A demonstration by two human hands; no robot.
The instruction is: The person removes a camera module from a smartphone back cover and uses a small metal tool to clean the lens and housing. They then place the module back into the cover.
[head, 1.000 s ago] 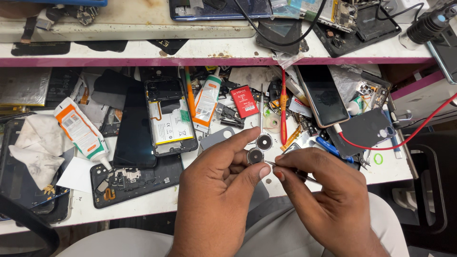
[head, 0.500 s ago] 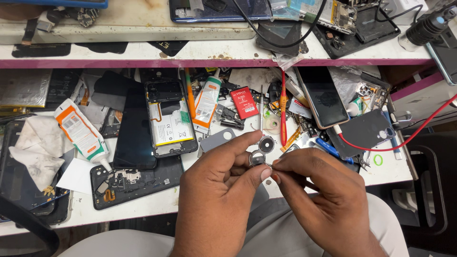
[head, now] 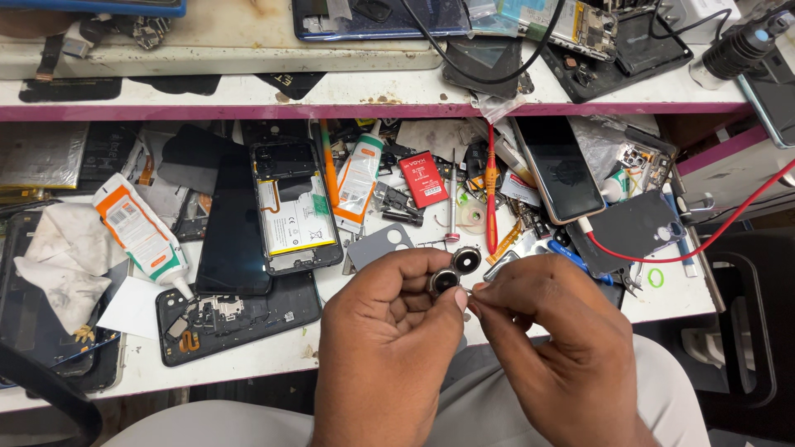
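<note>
black twin-lens camera module pinched in left hand fingertips over the tabletop's near edge; right hand pinches closed against its lower lens.

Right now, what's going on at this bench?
A person sits at a cluttered repair bench. Their left hand pinches a small part with two round camera lenses, held above the bench edge. The right hand meets it from the side, fingertips pinched together at the part; whether they grip a fine tool is too small to tell. Behind lie an opened phone showing its battery, a black phone back, glue tubes and a red screwdriver.
</note>
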